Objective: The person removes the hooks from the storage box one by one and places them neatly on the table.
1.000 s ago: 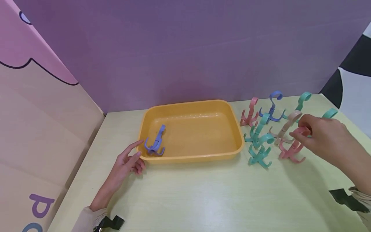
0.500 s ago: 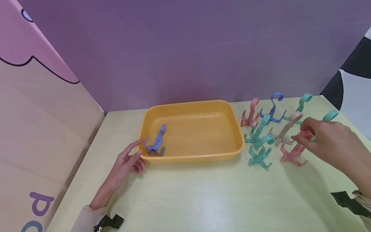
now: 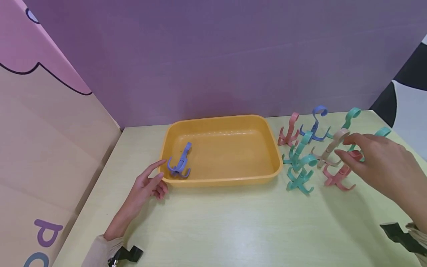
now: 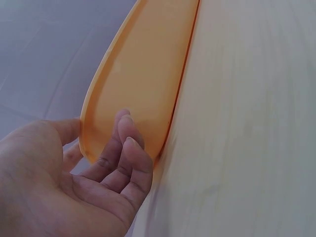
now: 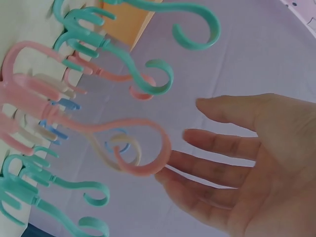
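Note:
The left hand [image 3: 143, 189] touches the left corner of a yellow tray [image 3: 220, 182], index finger and thumb at the rim and the other fingers loosely bent. In the left wrist view, that hand [image 4: 94, 177] rests beside the tray wall [image 4: 94, 98]. A purple multi-prong hook [image 3: 181, 163] lies inside the tray at its left end. The right hand [image 3: 383, 159] is over a pink hook [image 3: 337, 180] standing on the table. In the right wrist view, the right hand [image 5: 247, 163] has its fingers spread, with fingertips close to or touching the pink hook's curl [image 5: 163, 148].
Right of the tray stand several similar hooks: a pink one [image 3: 288, 133], a blue one [image 3: 314, 126], a beige one [image 3: 330, 148] and green ones [image 3: 297, 155], [image 3: 299, 181]. A purple backdrop [image 3: 213, 59] rises behind the table [image 3: 220, 226].
The right hand was pinching the top of the pink hook; its thumb and fingers have now parted and it holds nothing. The left hand and tray stay about the same.

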`<action>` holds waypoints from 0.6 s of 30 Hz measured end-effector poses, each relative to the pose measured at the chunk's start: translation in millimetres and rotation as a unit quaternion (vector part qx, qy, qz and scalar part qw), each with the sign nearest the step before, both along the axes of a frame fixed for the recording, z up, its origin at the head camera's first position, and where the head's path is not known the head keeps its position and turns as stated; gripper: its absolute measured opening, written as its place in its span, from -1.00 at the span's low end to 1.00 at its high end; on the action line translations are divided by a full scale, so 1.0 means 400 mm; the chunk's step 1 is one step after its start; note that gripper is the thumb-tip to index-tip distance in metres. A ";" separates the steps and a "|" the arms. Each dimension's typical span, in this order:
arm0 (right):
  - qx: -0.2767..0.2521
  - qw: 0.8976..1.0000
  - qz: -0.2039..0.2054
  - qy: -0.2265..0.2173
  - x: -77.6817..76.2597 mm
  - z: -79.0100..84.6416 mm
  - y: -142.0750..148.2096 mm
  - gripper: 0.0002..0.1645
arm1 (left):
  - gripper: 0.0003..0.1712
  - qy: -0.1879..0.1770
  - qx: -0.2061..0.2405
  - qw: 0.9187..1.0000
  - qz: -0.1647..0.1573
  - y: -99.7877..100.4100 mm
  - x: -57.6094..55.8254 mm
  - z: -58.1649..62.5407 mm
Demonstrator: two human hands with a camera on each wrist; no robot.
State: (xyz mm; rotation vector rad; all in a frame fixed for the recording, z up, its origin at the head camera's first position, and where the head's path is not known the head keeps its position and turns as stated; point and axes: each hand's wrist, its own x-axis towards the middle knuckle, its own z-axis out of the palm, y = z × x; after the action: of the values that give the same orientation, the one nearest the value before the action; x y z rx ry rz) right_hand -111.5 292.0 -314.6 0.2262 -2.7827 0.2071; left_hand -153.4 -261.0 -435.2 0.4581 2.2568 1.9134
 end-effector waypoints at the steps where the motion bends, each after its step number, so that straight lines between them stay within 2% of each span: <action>1: -0.005 1.000 0.002 0.007 0.004 0.003 -0.008 -0.59 | -0.46 0.001 0.000 1.000 0.001 -0.001 0.002 0.000; 6: -0.030 0.996 0.040 0.074 0.019 0.017 -0.051 -0.65 | -0.47 0.009 0.004 1.000 -0.004 -0.006 0.002 0.000; 11: -0.029 0.989 0.091 0.116 0.025 0.027 -0.114 -0.65 | -0.46 0.005 0.008 1.000 -0.007 -0.001 0.001 -0.005; 15: -0.038 0.975 0.155 0.152 0.022 0.035 -0.175 -0.67 | -0.46 -0.004 0.010 1.000 0.001 0.004 0.002 -0.008; 18: -0.045 0.963 0.205 0.169 0.014 0.036 -0.228 -0.49 | -0.46 -0.003 0.009 1.000 0.003 0.006 -0.001 -0.008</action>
State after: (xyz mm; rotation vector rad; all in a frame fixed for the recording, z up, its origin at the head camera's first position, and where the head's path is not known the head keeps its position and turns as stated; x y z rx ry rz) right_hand -106.0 200.6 -300.2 0.7411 -2.3544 0.3574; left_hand -153.8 -258.6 -438.5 0.4470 2.2416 1.9363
